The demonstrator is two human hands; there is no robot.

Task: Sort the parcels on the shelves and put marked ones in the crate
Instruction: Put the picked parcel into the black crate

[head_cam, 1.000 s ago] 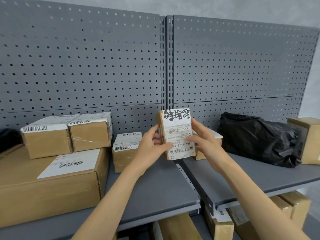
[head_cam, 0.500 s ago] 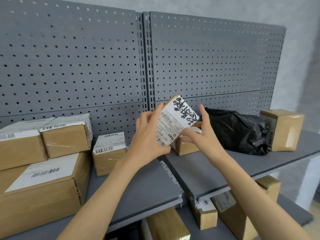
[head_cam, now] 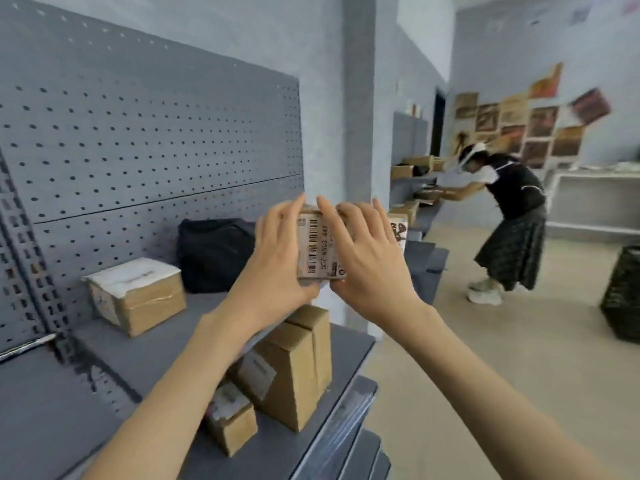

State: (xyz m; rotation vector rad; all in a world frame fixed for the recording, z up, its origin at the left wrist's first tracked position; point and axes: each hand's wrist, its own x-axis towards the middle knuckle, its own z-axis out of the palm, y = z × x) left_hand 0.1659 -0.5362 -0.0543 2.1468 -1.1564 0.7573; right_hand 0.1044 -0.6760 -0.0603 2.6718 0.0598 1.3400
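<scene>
The left hand (head_cam: 277, 258) and right hand (head_cam: 367, 261) clasp a small labelled parcel (head_cam: 317, 249) between them, fingers wrapped around its sides, held up in the air above the grey shelf (head_cam: 156, 344), barcode label facing the camera.

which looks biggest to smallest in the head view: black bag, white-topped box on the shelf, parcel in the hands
1. black bag
2. white-topped box, though it sits nearer the camera, so unsure
3. held parcel, partly covered by both hands, so its full size is hidden
</scene>
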